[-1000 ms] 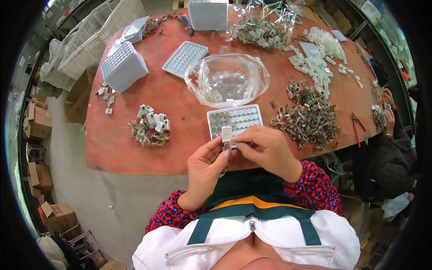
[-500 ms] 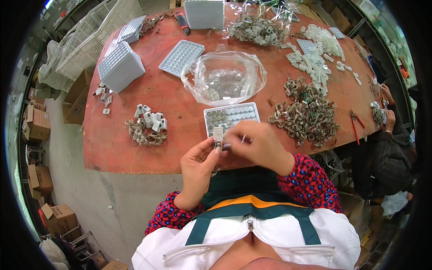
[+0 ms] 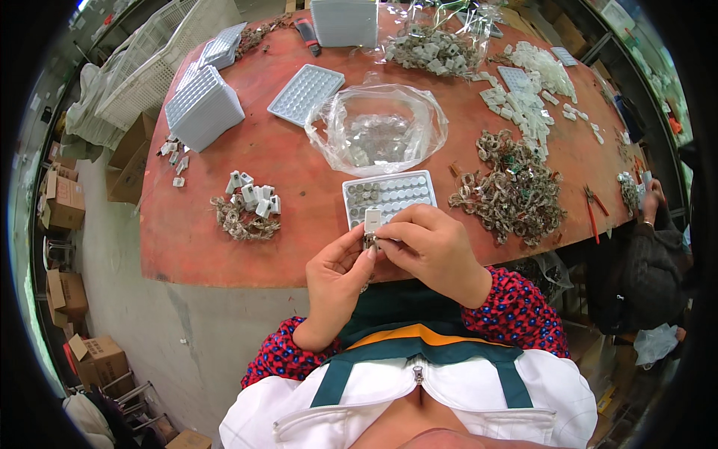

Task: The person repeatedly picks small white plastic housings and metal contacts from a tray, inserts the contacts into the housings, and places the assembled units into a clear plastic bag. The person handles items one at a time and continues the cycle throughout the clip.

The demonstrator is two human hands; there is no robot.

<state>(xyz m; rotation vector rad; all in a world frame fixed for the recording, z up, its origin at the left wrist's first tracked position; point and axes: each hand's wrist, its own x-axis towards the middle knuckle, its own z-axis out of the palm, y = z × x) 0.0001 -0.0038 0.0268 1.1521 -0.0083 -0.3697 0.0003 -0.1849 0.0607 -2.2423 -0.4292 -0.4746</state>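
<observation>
Between the thumb and fingers of my left hand (image 3: 336, 278) is a small white plastic housing (image 3: 373, 218), upright, with a metal part at its lower end. My right hand (image 3: 428, 243) pinches at that lower end, its fingertips meeting my left thumb. Whether a tiny piece sits in the right pinch is hidden. Just beyond my hands lies a white tray (image 3: 428, 182) of round cells, with grey discs in its left columns. To the left is a small heap of coiled cords with white housings (image 3: 262, 202); to the right, a bigger tangle of brown cords (image 3: 516, 196).
Behind the tray sits an open clear plastic bag (image 3: 329, 153) of small parts. Stacked white trays (image 3: 206, 112), a loose tray (image 3: 305, 95) and a pile of white pieces (image 3: 523, 105) are farther off. Red-handled pliers (image 3: 593, 213) lie right, near another person's hand (image 3: 654, 196).
My right hand has come in from the right and its fingertips now meet the housing's lower end. The left hand keeps its hold. At far right the other person's hands have shifted.
</observation>
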